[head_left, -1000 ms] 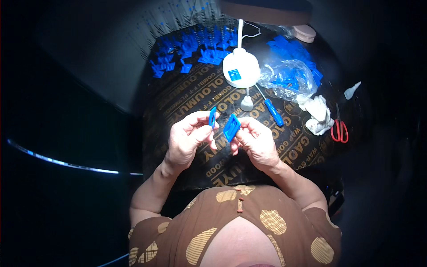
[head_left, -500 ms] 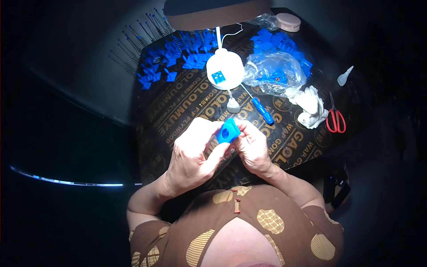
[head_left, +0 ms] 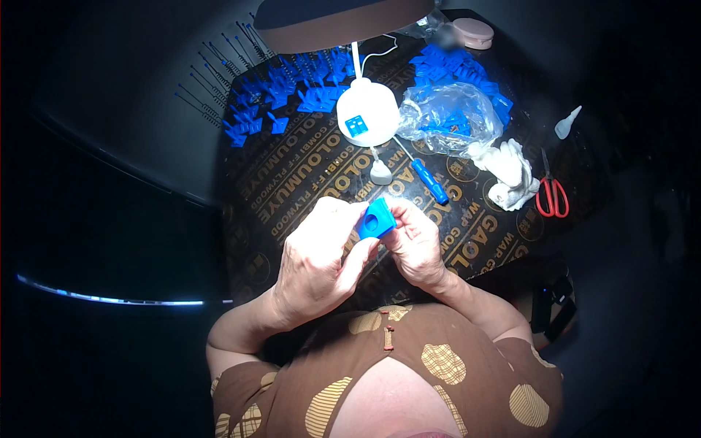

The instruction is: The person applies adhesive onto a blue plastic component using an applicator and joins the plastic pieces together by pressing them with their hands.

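Between my two hands, above the near part of the table, is a small blue plastic part [head_left: 373, 221] with a round hole in its face. My left hand [head_left: 314, 255] grips its left side, thumb below and fingers above. On the other side my right hand [head_left: 416, 244] pinches its right edge with curled fingers. What lies behind the part, between the fingertips, is hidden. Just beyond the hands, a white plug-like piece [head_left: 380, 172] and a screwdriver with a blue handle [head_left: 430, 182] lie on the black printed board [head_left: 307, 175].
A lamp with a white base [head_left: 369, 113] stands mid-table, its dark head [head_left: 343, 25] overhanging. Many blue parts [head_left: 274, 91] stand at the far left, more blue pieces [head_left: 456, 67] at the far right. A clear bag [head_left: 453, 120], white cloth [head_left: 511, 175] and red-handled scissors [head_left: 552, 197] lie at right.
The blue part has turned slightly, showing its holed face at a different angle. Both hands keep hold of it and have barely moved.
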Demonstrator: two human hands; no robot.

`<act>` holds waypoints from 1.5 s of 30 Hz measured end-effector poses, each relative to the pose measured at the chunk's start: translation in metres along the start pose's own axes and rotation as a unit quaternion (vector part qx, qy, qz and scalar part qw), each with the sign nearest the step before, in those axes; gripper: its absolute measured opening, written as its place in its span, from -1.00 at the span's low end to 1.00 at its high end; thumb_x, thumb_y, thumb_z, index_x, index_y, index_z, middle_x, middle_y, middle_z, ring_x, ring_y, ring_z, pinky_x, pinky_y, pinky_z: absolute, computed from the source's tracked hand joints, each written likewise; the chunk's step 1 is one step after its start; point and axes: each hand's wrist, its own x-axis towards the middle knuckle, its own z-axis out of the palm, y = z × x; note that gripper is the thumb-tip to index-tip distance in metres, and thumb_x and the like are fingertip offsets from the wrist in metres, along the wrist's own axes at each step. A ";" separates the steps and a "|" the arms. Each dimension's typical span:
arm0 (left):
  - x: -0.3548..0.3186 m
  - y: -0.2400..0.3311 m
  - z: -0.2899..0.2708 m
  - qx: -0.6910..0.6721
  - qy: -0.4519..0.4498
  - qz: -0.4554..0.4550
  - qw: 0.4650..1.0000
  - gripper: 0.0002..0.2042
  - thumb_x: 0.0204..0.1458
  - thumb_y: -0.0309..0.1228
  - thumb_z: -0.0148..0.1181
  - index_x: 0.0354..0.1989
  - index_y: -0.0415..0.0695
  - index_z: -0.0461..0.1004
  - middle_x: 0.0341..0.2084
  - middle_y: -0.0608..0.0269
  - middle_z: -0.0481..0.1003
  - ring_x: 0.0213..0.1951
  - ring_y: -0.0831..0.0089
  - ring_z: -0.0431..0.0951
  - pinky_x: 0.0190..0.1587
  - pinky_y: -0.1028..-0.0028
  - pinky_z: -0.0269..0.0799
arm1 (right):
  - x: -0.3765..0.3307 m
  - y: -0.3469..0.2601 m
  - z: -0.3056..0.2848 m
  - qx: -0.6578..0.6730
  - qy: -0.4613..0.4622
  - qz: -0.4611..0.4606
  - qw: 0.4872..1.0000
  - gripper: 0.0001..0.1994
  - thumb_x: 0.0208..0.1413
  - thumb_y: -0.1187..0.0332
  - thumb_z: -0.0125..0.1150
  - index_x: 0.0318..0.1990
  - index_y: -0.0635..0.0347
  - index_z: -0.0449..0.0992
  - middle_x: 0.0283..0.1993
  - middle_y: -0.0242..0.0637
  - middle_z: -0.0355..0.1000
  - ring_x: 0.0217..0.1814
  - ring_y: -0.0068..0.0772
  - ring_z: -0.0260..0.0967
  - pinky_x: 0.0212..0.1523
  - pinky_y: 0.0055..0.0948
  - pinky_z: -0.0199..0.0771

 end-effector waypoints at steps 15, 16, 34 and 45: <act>-0.001 0.003 0.000 0.021 -0.001 0.008 1.000 -0.62 -0.15 -0.57 0.26 -0.08 -0.27 0.42 -0.39 0.03 0.44 -0.37 0.16 0.50 -0.34 0.36 0.44 | -0.002 0.003 0.002 -0.002 0.006 -0.025 1.000 -0.62 0.15 0.34 0.16 0.02 0.42 0.31 -0.24 -0.23 0.44 -0.32 -0.53 0.44 -0.28 -0.58 0.49; -0.002 0.003 -0.001 0.022 0.002 0.008 1.000 -0.63 -0.15 -0.56 0.26 -0.09 -0.27 0.42 -0.39 0.04 0.44 -0.37 0.17 0.50 -0.34 0.36 0.44 | -0.002 0.003 0.004 0.000 0.003 -0.034 0.999 -0.62 0.15 0.34 0.16 0.02 0.42 0.31 -0.23 -0.23 0.44 -0.32 -0.52 0.44 -0.28 -0.57 0.49; -0.003 0.008 0.000 0.027 0.014 0.018 0.999 -0.62 -0.15 -0.53 0.28 -0.09 -0.26 0.43 -0.44 0.05 0.42 -0.41 0.18 0.48 -0.40 0.36 0.43 | -0.006 0.003 0.003 0.025 0.004 -0.034 0.999 -0.60 0.11 0.32 0.19 0.03 0.38 0.33 -0.15 -0.21 0.43 -0.25 -0.52 0.43 -0.28 -0.56 0.52; -0.003 0.010 0.000 0.029 0.013 0.008 0.999 -0.62 -0.16 -0.52 0.30 -0.10 -0.27 0.44 -0.43 0.05 0.42 -0.43 0.19 0.49 -0.42 0.38 0.43 | -0.005 0.001 0.006 0.029 0.004 -0.041 0.999 -0.59 0.10 0.31 0.20 0.02 0.40 0.34 -0.17 -0.22 0.42 -0.26 -0.54 0.43 -0.30 -0.57 0.52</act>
